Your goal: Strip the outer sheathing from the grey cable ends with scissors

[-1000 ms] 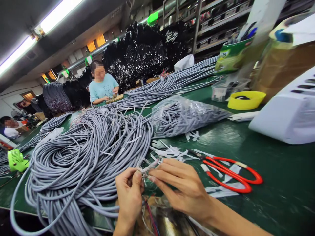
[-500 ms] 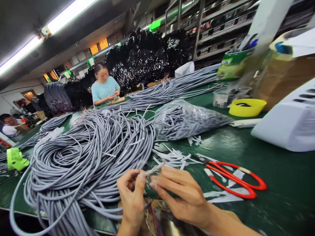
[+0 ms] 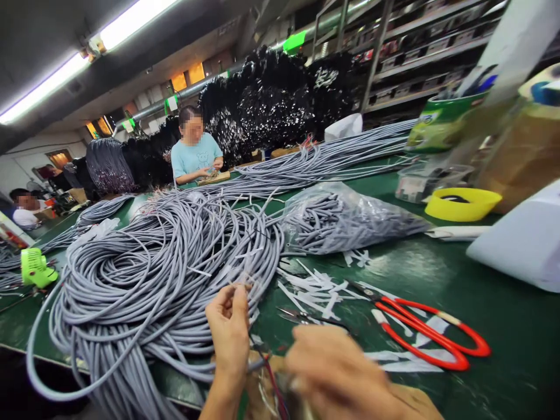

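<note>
My left hand (image 3: 228, 329) is closed in a pinch at the near edge of a big coil of grey cable (image 3: 126, 303). What sits between its fingertips is too fine and blurred to name. My right hand (image 3: 336, 373) is lower and to the right, smeared by motion, so its fingers cannot be read. Between the wrists hang thin red, dark and white wires (image 3: 275, 385), below the left hand. Beyond the right hand lie small dark-handled snips (image 3: 308, 318), partly hidden by it. Large red-handled scissors (image 3: 422, 326) lie to the right.
White strips (image 3: 312, 289) are scattered on the green table (image 3: 516, 315). Behind them rests a clear bag of cut grey cable pieces (image 3: 345, 219). A yellow ring (image 3: 462, 204) and a green tub (image 3: 441, 122) stand right; a green fan (image 3: 37, 267) stands left. A person (image 3: 196, 149) sits across.
My right hand has moved away from the left, down and toward me. The pale thin strip between my hands no longer shows there, and the snips have come into view.
</note>
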### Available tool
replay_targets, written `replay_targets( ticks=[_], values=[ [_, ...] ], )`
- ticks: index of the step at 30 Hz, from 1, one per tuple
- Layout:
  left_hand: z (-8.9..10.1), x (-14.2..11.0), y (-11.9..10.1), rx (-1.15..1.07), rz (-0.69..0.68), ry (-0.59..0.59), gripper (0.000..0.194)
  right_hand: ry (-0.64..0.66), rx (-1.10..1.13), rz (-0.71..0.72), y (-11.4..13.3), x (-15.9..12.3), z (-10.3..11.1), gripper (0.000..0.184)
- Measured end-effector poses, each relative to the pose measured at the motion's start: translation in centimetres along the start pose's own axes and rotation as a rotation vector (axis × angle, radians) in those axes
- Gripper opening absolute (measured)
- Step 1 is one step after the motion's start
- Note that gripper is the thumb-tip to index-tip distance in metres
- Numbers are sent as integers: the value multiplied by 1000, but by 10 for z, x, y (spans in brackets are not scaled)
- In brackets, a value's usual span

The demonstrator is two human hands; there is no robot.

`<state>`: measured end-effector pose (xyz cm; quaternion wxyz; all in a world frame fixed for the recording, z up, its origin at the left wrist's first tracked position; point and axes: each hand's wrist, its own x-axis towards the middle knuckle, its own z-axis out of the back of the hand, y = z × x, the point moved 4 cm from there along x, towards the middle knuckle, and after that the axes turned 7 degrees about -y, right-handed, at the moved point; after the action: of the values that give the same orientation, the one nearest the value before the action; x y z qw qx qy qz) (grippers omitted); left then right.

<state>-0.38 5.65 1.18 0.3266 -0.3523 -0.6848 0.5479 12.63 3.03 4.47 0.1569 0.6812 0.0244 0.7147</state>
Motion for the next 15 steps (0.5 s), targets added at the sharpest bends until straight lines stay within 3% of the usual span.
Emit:
replay_targets(
  ticks=[3,5,8,11,15],
  values=[
    [-4,-4,1,-41,30,69,45,-88,-82,-448,-28,-2,1,24],
    [-5,-10,-1,-15,18,98,47,5,-19,-632,-40,-4,-7,30],
    [-9,-14,-3,25,9,184,50,126,33,-675,-43,-5,-14,18],
    [-10,-13,-6,70,4,294,47,94,36,-628,-42,-3,-8,26],
    [-5,-7,-5,70,36,394,43,52,105,-649,-42,-1,-3,22]
  ],
)
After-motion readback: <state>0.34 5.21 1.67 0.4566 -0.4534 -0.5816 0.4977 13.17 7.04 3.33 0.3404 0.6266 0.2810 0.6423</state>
